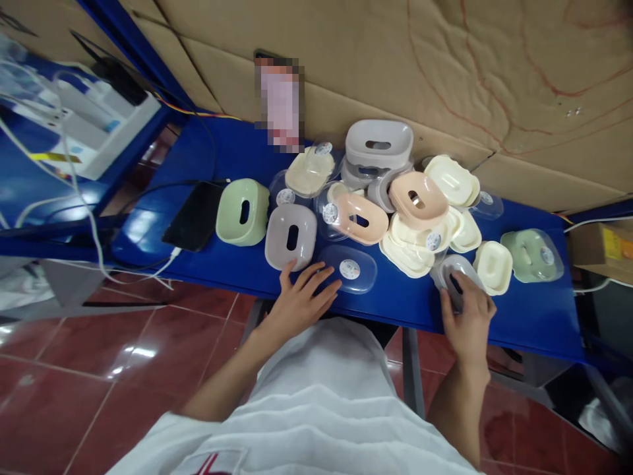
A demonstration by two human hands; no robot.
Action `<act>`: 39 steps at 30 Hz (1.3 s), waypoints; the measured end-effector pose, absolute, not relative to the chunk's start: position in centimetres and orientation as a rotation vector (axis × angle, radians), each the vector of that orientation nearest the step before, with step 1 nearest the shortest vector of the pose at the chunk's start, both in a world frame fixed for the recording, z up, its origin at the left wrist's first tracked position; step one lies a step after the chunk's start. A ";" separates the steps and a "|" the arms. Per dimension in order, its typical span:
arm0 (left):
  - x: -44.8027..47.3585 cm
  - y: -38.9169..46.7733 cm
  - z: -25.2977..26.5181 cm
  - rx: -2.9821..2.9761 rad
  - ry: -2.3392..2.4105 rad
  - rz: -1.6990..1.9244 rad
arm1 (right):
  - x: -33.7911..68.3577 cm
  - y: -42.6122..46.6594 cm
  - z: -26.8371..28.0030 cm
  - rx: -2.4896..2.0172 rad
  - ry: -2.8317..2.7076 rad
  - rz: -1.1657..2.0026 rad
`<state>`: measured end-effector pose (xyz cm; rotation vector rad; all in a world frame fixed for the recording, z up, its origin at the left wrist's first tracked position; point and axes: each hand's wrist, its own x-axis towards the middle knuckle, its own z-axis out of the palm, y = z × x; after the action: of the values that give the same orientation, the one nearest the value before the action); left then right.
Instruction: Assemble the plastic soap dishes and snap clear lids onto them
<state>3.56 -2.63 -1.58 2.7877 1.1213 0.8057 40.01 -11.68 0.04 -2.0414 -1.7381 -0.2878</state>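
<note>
Step in hand, as judged: handling the small grey piece (448, 269) near the front edge of the bench (395, 305), toward its right end. Your right hand (469, 318) is closed on it, thumb on its left side, fingers curled over the top by the slot. Your left hand (301, 298) is open, fingers spread, thumb at the near rim of the grey box (277, 239), by the front edge, left of middle. Fingertips reach the clear lid (366, 269); contact unclear. Lifting the piece calls for a steady pinch, keeping clear of the cream tray (500, 280) just beside it.
</note>
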 end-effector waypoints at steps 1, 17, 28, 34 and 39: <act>3.3 -2.7 -1.7 2.788 1.128 0.825 | 40.0 -11.3 0.5 -2.000 -1.758 -0.286; 3.7 -2.6 -2.5 2.744 1.284 1.001 | 36.6 -1.3 0.4 -1.785 -2.141 -0.528; 6.0 -1.6 -1.2 2.756 1.192 0.845 | 35.8 -2.3 2.9 -1.649 -1.970 -0.201; 5.8 -2.1 -2.2 2.723 1.099 1.162 | 31.9 -4.6 2.6 -1.119 -2.379 -0.137; 4.7 -2.4 -1.9 2.819 0.886 1.128 | 30.9 -5.4 1.5 -0.925 -2.590 -0.070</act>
<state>4.70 -2.44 -1.93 2.8194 0.8856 1.1278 30.95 -5.43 1.53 -0.9249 -2.5896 -0.0703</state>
